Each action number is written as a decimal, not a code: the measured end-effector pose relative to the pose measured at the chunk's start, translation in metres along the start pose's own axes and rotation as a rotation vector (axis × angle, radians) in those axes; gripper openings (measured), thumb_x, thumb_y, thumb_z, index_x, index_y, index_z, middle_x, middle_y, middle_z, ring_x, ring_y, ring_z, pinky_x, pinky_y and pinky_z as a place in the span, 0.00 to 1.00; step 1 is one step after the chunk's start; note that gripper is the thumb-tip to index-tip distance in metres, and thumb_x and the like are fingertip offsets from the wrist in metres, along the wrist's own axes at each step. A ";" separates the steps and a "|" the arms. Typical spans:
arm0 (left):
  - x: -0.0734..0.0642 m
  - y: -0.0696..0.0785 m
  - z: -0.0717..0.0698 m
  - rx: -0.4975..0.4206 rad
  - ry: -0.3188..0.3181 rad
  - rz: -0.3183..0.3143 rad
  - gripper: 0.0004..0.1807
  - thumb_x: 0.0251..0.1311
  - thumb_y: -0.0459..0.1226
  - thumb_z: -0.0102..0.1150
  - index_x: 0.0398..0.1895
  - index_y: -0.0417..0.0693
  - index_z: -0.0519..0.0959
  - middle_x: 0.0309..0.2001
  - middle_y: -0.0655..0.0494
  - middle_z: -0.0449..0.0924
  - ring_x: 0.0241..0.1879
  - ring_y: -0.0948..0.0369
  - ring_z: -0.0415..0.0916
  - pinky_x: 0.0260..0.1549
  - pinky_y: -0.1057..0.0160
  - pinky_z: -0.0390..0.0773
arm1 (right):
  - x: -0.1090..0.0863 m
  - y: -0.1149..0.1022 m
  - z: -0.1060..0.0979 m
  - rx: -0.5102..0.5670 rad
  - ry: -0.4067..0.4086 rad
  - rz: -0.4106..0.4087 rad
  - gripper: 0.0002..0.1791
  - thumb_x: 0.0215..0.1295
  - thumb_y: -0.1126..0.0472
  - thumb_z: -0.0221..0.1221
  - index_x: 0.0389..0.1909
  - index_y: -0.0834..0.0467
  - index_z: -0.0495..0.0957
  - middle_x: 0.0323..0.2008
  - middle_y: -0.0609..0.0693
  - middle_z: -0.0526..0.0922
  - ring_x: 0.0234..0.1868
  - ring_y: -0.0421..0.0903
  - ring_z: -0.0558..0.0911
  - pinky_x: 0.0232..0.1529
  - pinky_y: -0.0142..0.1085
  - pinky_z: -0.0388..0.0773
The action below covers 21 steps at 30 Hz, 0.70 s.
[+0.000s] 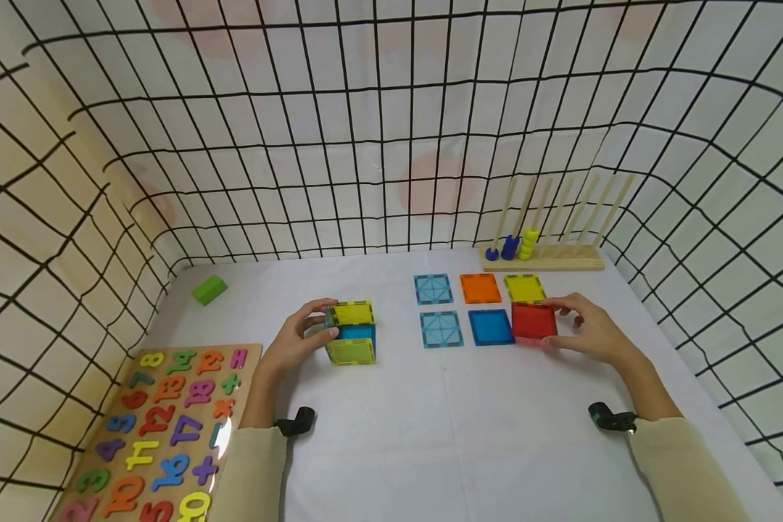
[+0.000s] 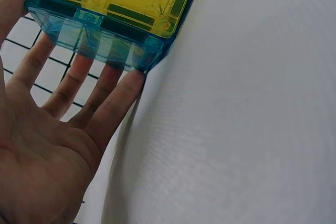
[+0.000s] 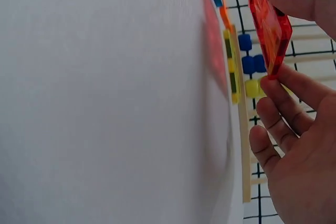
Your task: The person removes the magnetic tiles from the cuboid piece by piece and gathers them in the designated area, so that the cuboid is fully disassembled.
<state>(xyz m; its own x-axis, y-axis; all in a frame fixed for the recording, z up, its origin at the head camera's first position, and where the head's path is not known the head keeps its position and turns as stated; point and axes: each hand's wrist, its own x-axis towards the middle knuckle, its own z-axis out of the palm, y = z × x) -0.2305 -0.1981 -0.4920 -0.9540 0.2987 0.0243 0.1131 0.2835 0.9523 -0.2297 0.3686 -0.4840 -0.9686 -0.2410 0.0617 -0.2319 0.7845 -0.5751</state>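
Thumb and fingertips of the right hand are pinched on a red see-through plastic square tile, held up off the white cloth, just right of a solid blue plastic square tile. Left hand is clasped on the left side of a small boxy build of yellow and blue see-through plastic tiles, basically steadying it. So I'd call this the pick-up step, red piece not on the build yet. Next move probably calls for carrying it left, level, and lining up edges without bumping the walls.
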 end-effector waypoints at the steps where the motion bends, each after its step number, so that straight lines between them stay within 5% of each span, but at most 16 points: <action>1: 0.000 0.000 0.000 -0.003 0.001 -0.001 0.27 0.69 0.44 0.65 0.70 0.67 0.71 0.74 0.59 0.67 0.72 0.40 0.64 0.69 0.30 0.65 | 0.000 0.003 -0.001 -0.002 -0.005 0.002 0.43 0.54 0.46 0.76 0.70 0.56 0.72 0.56 0.57 0.75 0.55 0.54 0.71 0.45 0.35 0.77; 8: 0.001 -0.002 -0.001 -0.015 -0.005 0.009 0.29 0.69 0.42 0.65 0.72 0.62 0.70 0.76 0.56 0.66 0.73 0.39 0.63 0.69 0.30 0.66 | 0.000 0.023 -0.005 -0.032 -0.038 0.028 0.43 0.54 0.46 0.76 0.70 0.53 0.71 0.61 0.58 0.74 0.57 0.54 0.70 0.47 0.35 0.77; 16: 0.002 -0.003 -0.001 -0.020 -0.007 0.003 0.30 0.69 0.41 0.64 0.73 0.62 0.70 0.76 0.55 0.65 0.73 0.38 0.63 0.69 0.28 0.64 | 0.001 0.027 -0.006 -0.055 -0.098 0.017 0.43 0.57 0.51 0.74 0.72 0.57 0.69 0.65 0.64 0.72 0.59 0.60 0.71 0.57 0.62 0.79; 21: 0.002 -0.003 -0.001 -0.015 -0.004 -0.003 0.29 0.69 0.44 0.65 0.72 0.64 0.71 0.75 0.57 0.66 0.73 0.40 0.63 0.69 0.29 0.65 | 0.005 0.031 -0.003 -0.085 -0.128 0.007 0.42 0.57 0.52 0.73 0.72 0.57 0.70 0.67 0.66 0.68 0.63 0.64 0.69 0.61 0.67 0.75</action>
<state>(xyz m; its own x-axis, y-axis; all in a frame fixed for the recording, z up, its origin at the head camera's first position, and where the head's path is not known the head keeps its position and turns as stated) -0.2326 -0.1994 -0.4949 -0.9533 0.3015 0.0198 0.1055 0.2708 0.9568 -0.2419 0.3932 -0.4991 -0.9519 -0.3022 -0.0500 -0.2373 0.8308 -0.5035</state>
